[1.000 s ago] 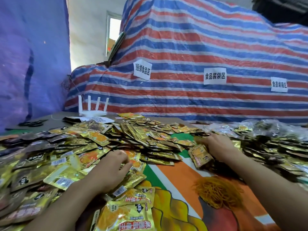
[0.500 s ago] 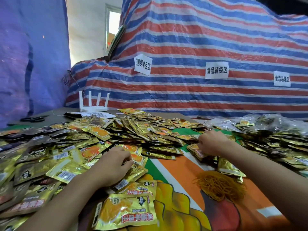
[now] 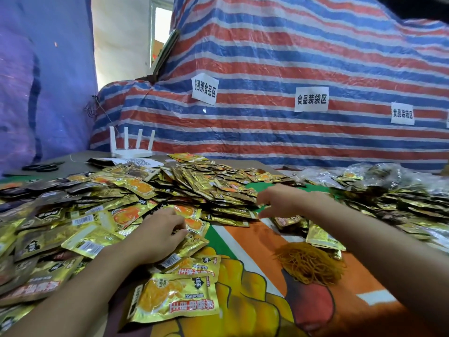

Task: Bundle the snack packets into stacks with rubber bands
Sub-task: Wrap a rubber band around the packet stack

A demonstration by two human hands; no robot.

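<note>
Left of tangled orange rubber bands [image 3: 311,263], left hand [image 3: 158,238] pinches gold foil snack packets [image 3: 193,226]; beyond them, right hand [image 3: 289,203] spread, empty.

The left hand [image 3: 158,235] buries its fingertips among the snack packets [image 3: 194,188] (whether the grip has one, I cannot tell). The right hand [image 3: 289,203] is blurred. Both forearms [image 3: 73,295] run off the lower edge, and the rubber bands [image 3: 311,263] blur into one tangle.

My left hand [image 3: 158,237]: fingers curled on packets [image 3: 194,183].
My right hand [image 3: 286,203]: fingers spread, reaching at the pile.
Rubber bands [image 3: 311,263]: heap beside my right forearm.
</note>
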